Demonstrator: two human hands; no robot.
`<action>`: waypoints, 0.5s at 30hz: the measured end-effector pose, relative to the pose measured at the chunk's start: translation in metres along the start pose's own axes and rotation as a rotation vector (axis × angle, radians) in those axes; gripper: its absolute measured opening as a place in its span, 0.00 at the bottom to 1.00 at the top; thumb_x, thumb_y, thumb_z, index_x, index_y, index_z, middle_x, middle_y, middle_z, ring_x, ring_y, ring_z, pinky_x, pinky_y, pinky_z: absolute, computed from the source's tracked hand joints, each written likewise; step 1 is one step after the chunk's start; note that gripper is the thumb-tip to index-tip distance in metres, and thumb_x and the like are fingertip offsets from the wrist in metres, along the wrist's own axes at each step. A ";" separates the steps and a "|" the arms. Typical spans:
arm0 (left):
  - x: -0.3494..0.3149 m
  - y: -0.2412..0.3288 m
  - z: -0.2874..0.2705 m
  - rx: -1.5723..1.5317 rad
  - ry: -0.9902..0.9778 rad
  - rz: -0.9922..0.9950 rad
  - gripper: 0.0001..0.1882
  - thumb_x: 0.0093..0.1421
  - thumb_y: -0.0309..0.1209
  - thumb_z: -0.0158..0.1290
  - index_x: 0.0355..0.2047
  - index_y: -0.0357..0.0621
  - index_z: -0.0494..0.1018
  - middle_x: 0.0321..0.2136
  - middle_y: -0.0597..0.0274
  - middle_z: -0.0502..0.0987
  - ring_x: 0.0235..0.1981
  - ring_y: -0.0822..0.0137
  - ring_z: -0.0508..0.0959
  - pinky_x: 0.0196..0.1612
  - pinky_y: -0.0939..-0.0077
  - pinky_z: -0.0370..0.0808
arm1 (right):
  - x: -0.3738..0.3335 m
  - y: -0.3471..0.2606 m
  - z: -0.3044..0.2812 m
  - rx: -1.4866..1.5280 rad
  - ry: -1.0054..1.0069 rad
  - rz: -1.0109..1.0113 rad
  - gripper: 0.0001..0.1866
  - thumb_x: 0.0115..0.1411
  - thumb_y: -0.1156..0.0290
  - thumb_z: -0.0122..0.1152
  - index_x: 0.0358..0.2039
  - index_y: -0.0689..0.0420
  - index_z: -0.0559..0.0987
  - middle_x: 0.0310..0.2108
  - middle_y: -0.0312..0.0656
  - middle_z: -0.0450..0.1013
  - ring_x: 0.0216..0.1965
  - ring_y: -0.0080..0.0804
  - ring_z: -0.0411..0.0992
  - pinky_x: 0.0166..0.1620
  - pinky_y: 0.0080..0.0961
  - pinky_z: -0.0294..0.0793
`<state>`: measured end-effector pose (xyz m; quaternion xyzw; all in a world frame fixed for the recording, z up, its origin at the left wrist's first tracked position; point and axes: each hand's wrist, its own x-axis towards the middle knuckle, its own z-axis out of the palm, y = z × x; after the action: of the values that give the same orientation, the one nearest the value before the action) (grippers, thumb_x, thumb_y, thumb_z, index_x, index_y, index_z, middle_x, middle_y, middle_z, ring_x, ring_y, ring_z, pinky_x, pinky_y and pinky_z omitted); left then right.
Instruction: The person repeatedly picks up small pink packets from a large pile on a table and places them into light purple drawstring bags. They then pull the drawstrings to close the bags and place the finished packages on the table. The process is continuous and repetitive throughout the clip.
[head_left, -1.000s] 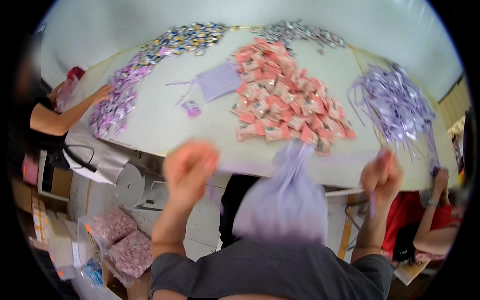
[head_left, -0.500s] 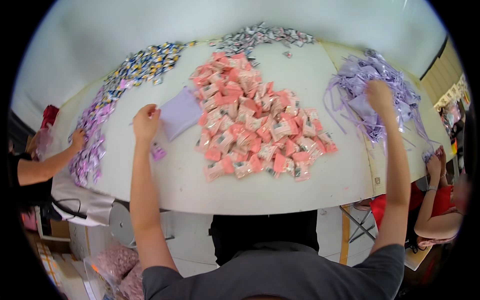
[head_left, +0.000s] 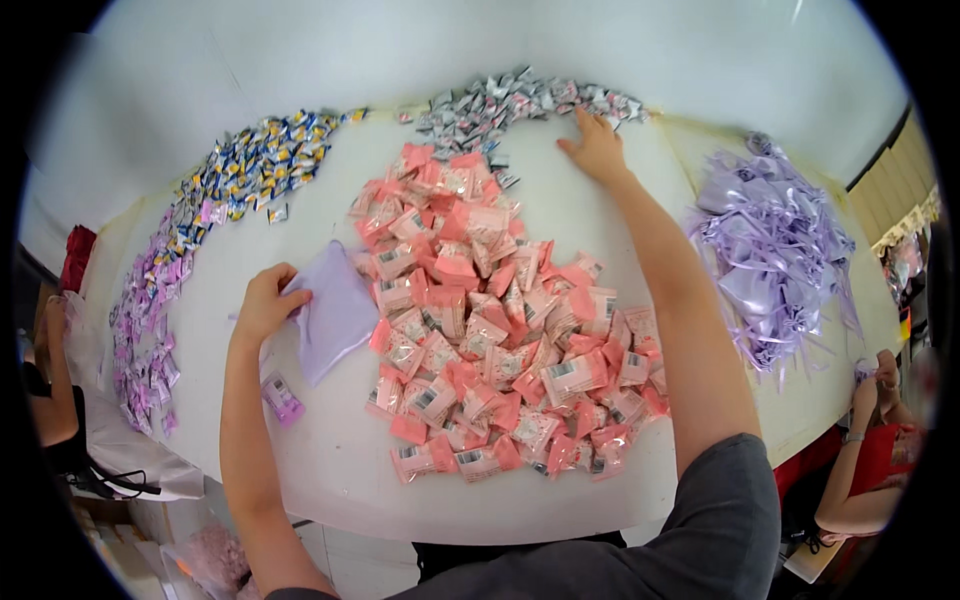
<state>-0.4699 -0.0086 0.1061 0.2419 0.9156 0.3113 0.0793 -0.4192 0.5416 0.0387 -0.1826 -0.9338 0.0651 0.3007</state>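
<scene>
My left hand (head_left: 268,302) grips the edge of a flat lavender pouch (head_left: 337,312) between thumb and fingers, just left of the pink heap. Beside that pouch, nearer me, lies one small purple packet (head_left: 283,400). At the far side of the table my right hand (head_left: 598,150) is open, with thumb apart and fingertips at the edge of a pile of small silver-grey packets (head_left: 490,108). Whether it touches a packet I cannot tell. A big heap of pink and clear wrapped packets (head_left: 500,340) fills the middle, between my arms.
Tied lavender pouches with ribbons (head_left: 770,250) are heaped at the right. Blue and yellow packets (head_left: 265,165) and purple packets (head_left: 148,350) line the left edge of the white table (head_left: 330,480). One person (head_left: 55,380) works at the left, another (head_left: 870,450) at the right.
My right hand has left the lavender pouches at the right and moved across to the silver-grey packets. My left hand now grips the single pouch. The view has shifted forward.
</scene>
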 end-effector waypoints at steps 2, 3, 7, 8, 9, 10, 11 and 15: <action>0.007 -0.001 -0.005 -0.139 -0.119 -0.082 0.08 0.48 0.24 0.58 0.28 0.38 0.71 0.25 0.65 0.74 0.27 0.77 0.70 0.29 0.81 0.66 | 0.004 -0.004 0.000 -0.084 -0.130 -0.088 0.24 0.52 0.55 0.60 0.46 0.53 0.71 0.50 0.44 0.68 0.53 0.42 0.64 0.49 0.47 0.64; 0.004 0.002 -0.008 -0.178 -0.108 -0.086 0.07 0.48 0.23 0.57 0.28 0.39 0.71 0.24 0.66 0.74 0.26 0.78 0.70 0.27 0.82 0.65 | 0.005 -0.008 -0.003 -0.128 -0.191 -0.136 0.19 0.53 0.56 0.59 0.41 0.53 0.75 0.47 0.44 0.71 0.49 0.41 0.68 0.47 0.44 0.67; -0.005 0.016 -0.021 -0.293 -0.159 -0.097 0.05 0.51 0.19 0.53 0.28 0.40 0.70 0.18 0.73 0.70 0.19 0.82 0.66 0.21 0.84 0.60 | -0.022 -0.032 -0.029 0.056 -0.130 -0.084 0.11 0.54 0.60 0.60 0.27 0.55 0.77 0.25 0.42 0.76 0.28 0.41 0.74 0.30 0.36 0.71; -0.008 0.020 -0.028 -0.295 -0.204 -0.135 0.05 0.51 0.19 0.53 0.28 0.41 0.70 0.17 0.74 0.69 0.18 0.82 0.65 0.21 0.84 0.59 | -0.029 -0.048 -0.045 0.250 -0.244 -0.033 0.13 0.53 0.59 0.60 0.27 0.56 0.78 0.23 0.42 0.75 0.25 0.39 0.73 0.27 0.35 0.70; -0.010 0.024 -0.034 -0.299 -0.250 -0.167 0.06 0.51 0.19 0.53 0.28 0.41 0.70 0.16 0.74 0.69 0.18 0.82 0.64 0.20 0.85 0.58 | -0.035 -0.068 -0.063 0.437 -0.355 0.020 0.14 0.53 0.58 0.61 0.26 0.58 0.78 0.20 0.42 0.74 0.22 0.36 0.72 0.25 0.33 0.69; -0.016 0.036 -0.043 -0.272 -0.230 -0.152 0.07 0.50 0.18 0.53 0.29 0.41 0.70 0.15 0.74 0.68 0.17 0.82 0.64 0.20 0.85 0.58 | -0.037 -0.084 -0.070 0.632 -0.469 0.070 0.16 0.52 0.58 0.62 0.26 0.59 0.79 0.18 0.42 0.73 0.19 0.34 0.71 0.22 0.32 0.68; -0.020 0.053 -0.049 -0.245 -0.221 -0.131 0.07 0.50 0.18 0.53 0.29 0.42 0.70 0.15 0.74 0.68 0.17 0.83 0.64 0.19 0.85 0.57 | -0.040 -0.091 -0.068 0.608 -0.579 0.083 0.17 0.51 0.57 0.63 0.25 0.61 0.78 0.18 0.42 0.72 0.18 0.31 0.69 0.21 0.30 0.66; -0.028 0.053 -0.055 -0.003 -0.010 0.171 0.10 0.48 0.18 0.53 0.32 0.42 0.69 0.13 0.73 0.66 0.16 0.82 0.62 0.19 0.84 0.56 | -0.048 -0.120 -0.063 0.604 -0.725 0.073 0.19 0.45 0.59 0.68 0.23 0.65 0.78 0.16 0.40 0.70 0.16 0.24 0.65 0.19 0.22 0.62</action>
<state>-0.4411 -0.0146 0.1817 0.3205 0.8907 0.3173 0.0573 -0.3830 0.4132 0.0916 -0.0849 -0.9108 0.4040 -0.0076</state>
